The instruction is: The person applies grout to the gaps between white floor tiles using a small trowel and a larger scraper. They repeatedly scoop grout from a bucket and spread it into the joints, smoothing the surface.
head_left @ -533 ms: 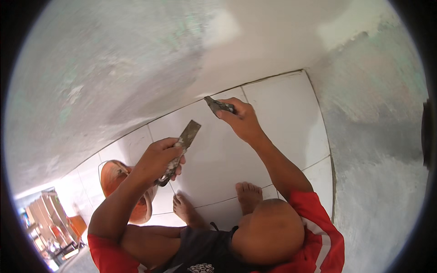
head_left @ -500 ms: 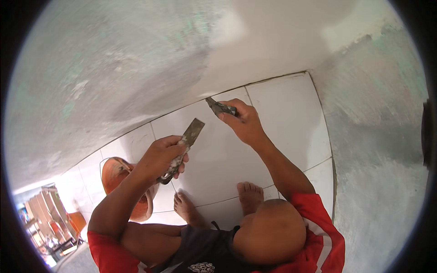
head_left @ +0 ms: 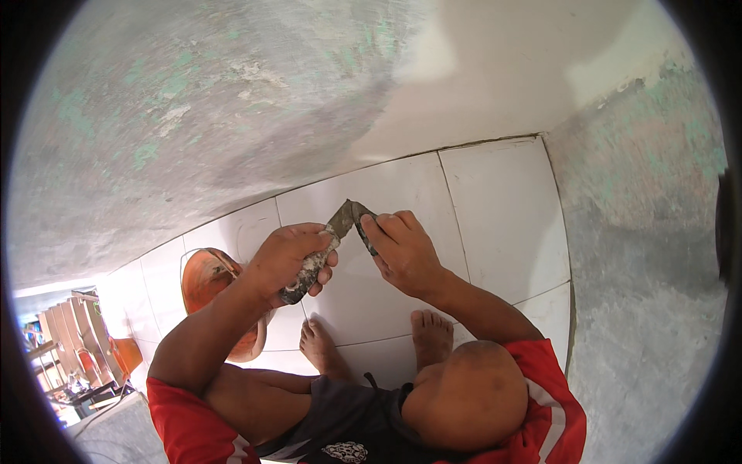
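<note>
My left hand (head_left: 297, 259) is closed around the dirty, putty-crusted handle of a putty knife (head_left: 340, 222), its flat blade angled up to the right. In my right hand (head_left: 406, 251) I grip a second, dark, smeared putty knife (head_left: 363, 222), mostly covered by my fingers. The tips of the two blades meet above the floor, seemingly in contact. Beyond them the wall (head_left: 448, 100) has a smooth pale coat on its right part and rough grey plaster with green patches on its left.
White floor tiles (head_left: 502, 209) run along the foot of the wall. An orange bucket (head_left: 209, 278) with a wire handle stands by my left forearm. A rough grey wall (head_left: 641, 309) rises on the right. Cluttered shelving (head_left: 77, 340) shows at the far left.
My right hand has moved back from the wall's base toward my left hand. The two putty knives, apart before, now come together at their blade ends.
</note>
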### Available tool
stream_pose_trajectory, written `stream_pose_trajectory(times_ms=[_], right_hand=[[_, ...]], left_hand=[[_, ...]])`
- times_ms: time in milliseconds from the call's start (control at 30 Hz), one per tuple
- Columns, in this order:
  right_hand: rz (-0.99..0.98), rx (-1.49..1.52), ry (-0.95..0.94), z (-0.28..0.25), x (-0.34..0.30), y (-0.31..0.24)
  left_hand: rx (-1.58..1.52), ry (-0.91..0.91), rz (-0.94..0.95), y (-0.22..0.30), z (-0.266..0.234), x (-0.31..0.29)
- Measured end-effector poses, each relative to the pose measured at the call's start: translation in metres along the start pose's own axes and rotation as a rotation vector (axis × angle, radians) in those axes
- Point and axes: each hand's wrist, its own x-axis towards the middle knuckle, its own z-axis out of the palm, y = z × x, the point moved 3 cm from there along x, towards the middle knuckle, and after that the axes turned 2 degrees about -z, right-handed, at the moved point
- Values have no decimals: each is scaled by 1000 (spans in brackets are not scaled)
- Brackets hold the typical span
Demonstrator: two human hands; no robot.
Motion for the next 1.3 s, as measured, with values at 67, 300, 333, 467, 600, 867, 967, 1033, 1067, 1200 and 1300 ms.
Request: stream_pose_trajectory(times_ms=[67,300,333,467,600,867,967,1033,1067,1200,1300], right_hand=[[-17,11,-12,-3,-5,-2],[137,234,87,-32,-4,12],[263,369,98,-35,-1,20],[451,666,-27,-36,14,33],[476,784,-226,-29,12,28],[800,1086,22,-28,-24,72],[953,799,260,-48,-40,119],[1005,602,394,-60,-44,153],[1034,497,448,-64,-44,171],[821,-368,382,-53,-17,219],[697,-503,209,10,8,212]], left_hand=[[-14,4,15,1,-2,-2],[119,39,58,10,-2,-11],[195,54,43,12,-1,-12],[413,-3,12,19,4,-16],[469,19,1,22,2,-17],[496,159,-8,23,-9,-10],[489,162,-41,22,-11,-7],[483,141,-46,21,-12,-5],[488,146,-63,20,-14,-4],[472,133,-58,20,-16,-2],[435,96,-46,23,-16,-1]])
